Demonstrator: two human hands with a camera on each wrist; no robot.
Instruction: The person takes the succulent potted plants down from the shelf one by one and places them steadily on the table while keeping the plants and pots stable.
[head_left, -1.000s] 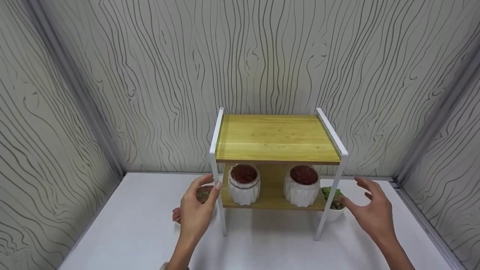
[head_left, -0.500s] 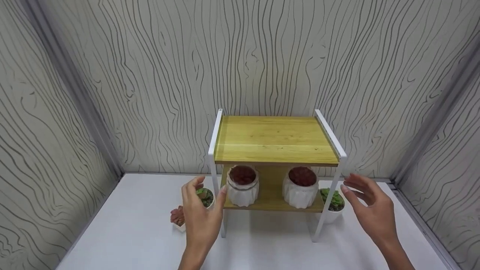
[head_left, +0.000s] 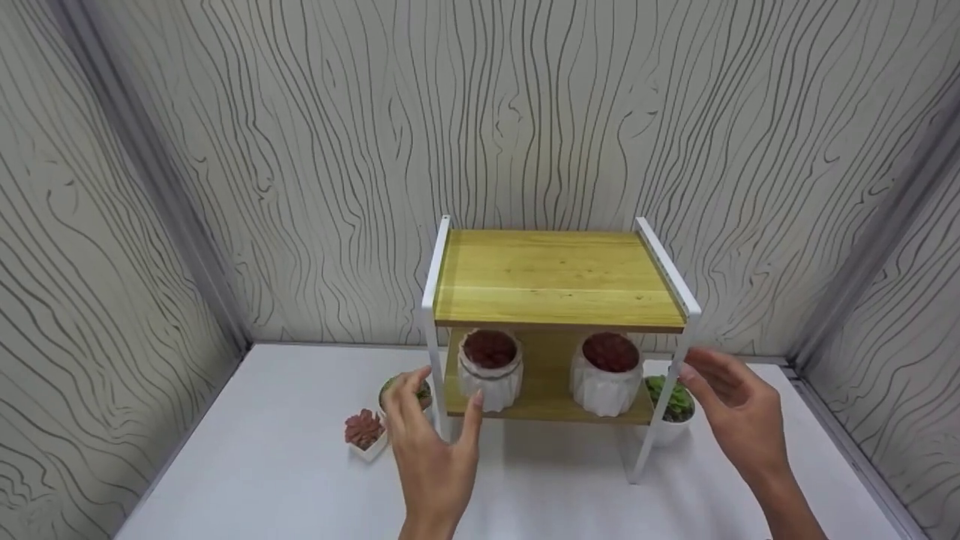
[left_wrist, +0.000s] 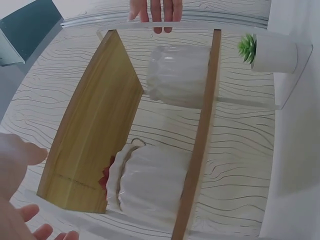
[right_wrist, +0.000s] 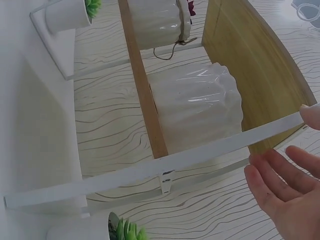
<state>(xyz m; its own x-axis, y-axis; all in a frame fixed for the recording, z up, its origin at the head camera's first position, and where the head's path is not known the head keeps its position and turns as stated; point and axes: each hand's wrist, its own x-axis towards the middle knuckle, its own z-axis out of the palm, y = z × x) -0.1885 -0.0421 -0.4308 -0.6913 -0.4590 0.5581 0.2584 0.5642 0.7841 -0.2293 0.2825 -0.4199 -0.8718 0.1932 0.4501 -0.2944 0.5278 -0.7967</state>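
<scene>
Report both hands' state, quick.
Left hand: open, holding nothing.
Right hand: open, beside the right shelf post; whether it touches cannot be told.

Outboard of the left hand [head_left: 435,459], a red plant [head_left: 364,429] stands in a small white pot [head_left: 370,450] on the white table [head_left: 247,465]; a green plant [head_left: 422,392] is located just beyond that hand, partly covered by it. A second green plant [head_left: 679,403] is located beside the right hand [head_left: 742,416], on its thumb side. Beyond both hands, a wood-grain back wall [head_left: 337,165] rises at the table's far edge, with a grey post [head_left: 170,195] at the left corner and a side wall [head_left: 75,247] outboard of it.
</scene>
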